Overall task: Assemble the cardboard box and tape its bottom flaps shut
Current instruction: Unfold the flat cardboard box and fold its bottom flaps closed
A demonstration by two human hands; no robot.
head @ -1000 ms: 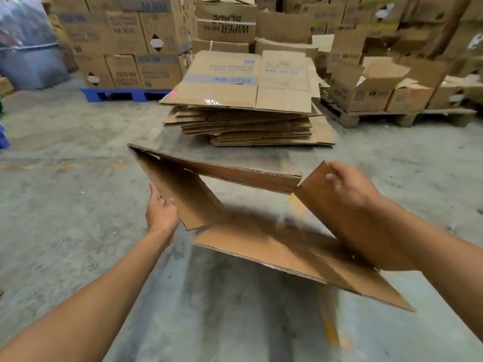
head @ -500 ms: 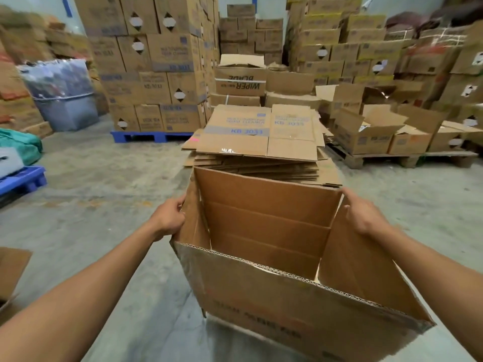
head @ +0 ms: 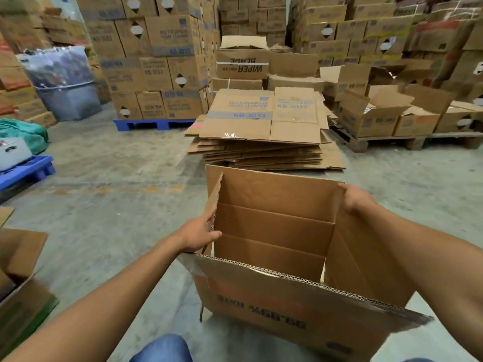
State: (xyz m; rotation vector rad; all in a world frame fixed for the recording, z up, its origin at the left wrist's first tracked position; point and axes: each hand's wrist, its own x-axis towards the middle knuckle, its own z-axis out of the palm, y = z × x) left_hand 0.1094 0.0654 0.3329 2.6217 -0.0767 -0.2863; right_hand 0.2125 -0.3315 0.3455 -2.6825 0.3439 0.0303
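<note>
A brown cardboard box (head: pixel 274 231) stands squared open in front of me above the concrete floor, its flaps sticking up and its print upside down on the near wall. My left hand (head: pixel 198 235) grips the left side flap, thumb inside and fingers outside. My right hand (head: pixel 354 197) holds the top of the right side flap near the far corner. The inside of the box shows bare cardboard walls; its underside is hidden. No tape is in view.
A pile of flattened boxes (head: pixel 264 131) lies on the floor just beyond the box. Stacked cartons on a blue pallet (head: pixel 154 124) stand behind left, open boxes on a wooden pallet (head: pixel 376 142) at right. Another open box (head: pixel 21 259) sits at my near left.
The flat carton has been opened into a square tube. My left hand has slid from the outer wall onto the left flap's edge, and the view has risen.
</note>
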